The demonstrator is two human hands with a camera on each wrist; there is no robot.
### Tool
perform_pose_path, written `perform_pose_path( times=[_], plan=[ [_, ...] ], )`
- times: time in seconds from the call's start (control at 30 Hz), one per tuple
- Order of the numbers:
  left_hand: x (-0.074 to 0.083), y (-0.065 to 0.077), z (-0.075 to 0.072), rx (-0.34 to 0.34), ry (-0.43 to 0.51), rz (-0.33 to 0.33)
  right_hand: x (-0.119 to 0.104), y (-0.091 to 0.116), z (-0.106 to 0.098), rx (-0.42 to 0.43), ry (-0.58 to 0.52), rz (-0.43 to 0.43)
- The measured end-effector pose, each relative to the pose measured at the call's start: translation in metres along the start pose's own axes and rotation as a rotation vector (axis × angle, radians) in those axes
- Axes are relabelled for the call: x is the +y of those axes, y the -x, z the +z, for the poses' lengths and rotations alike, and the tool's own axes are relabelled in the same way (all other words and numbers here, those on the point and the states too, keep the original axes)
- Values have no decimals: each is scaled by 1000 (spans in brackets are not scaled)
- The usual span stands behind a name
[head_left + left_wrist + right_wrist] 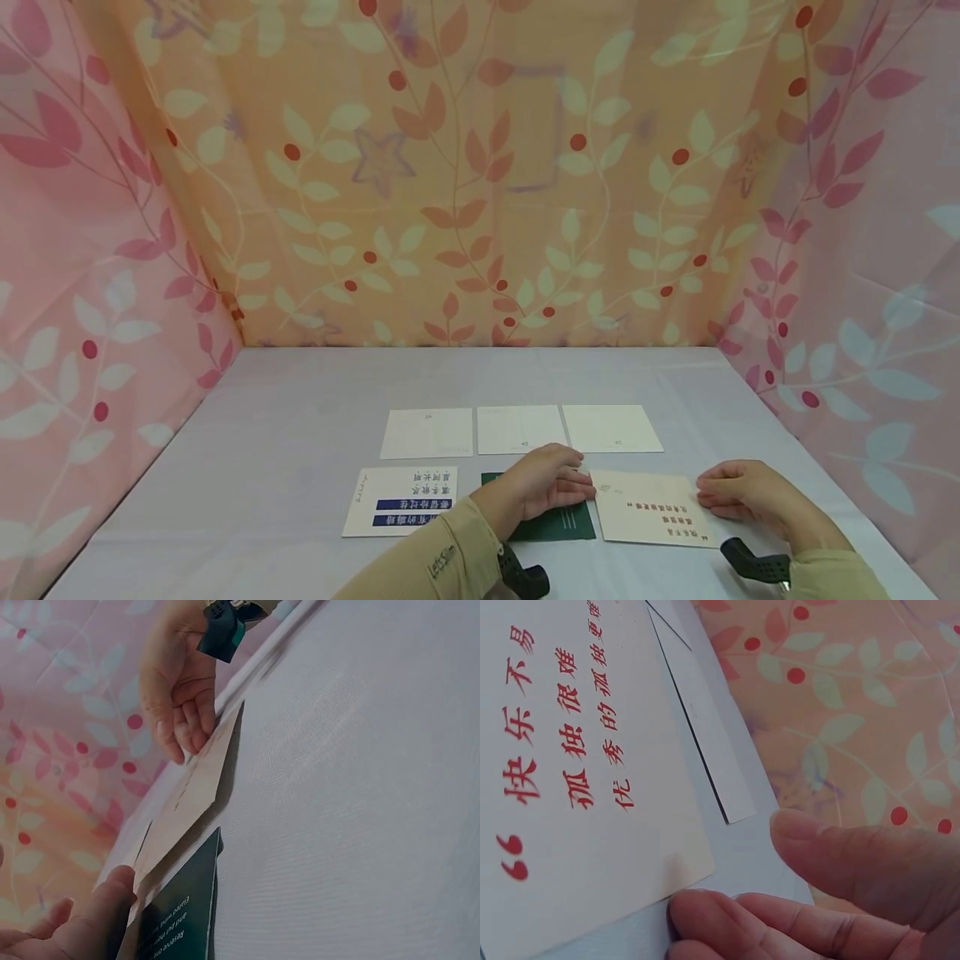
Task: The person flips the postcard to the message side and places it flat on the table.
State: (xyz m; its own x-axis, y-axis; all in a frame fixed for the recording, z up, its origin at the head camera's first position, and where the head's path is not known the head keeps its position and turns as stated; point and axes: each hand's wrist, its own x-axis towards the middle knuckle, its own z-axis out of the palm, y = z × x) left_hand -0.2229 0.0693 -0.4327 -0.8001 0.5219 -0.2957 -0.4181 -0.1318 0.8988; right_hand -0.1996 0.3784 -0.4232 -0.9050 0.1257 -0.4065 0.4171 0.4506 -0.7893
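A cream card with red writing (651,487) lies flat on the table between my two hands. My left hand (534,485) reaches across a dark green card (543,528) and covers part of it; its fingertips are right at the cream card's left edge. In the left wrist view, the thumb and fingers of that hand stand apart beside the green card (187,907). On the other side, my right hand (753,498) has its fingertips at the cream card's right edge. The right wrist view shows its thumb raised away from the fingers, with nothing gripped between them.
A white card with dark blue bands (401,483) lies at the left of the front row, partly behind the left sleeve. Behind stands a row of pale cards: left (427,435), middle (517,425) and right (611,427). Patterned curtains (465,167) enclose the white table (300,383).
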Motion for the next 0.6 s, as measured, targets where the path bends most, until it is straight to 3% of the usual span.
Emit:
perform_pose_path(
  times=[0.33,0.6],
  plan=[
    [0,-10,7,84,-56,-11,1,-3,-1,-13,-8,-2],
    [-1,-20,10,64,-113,-7,1,-4,-2,-15,-5,-12]
  ],
)
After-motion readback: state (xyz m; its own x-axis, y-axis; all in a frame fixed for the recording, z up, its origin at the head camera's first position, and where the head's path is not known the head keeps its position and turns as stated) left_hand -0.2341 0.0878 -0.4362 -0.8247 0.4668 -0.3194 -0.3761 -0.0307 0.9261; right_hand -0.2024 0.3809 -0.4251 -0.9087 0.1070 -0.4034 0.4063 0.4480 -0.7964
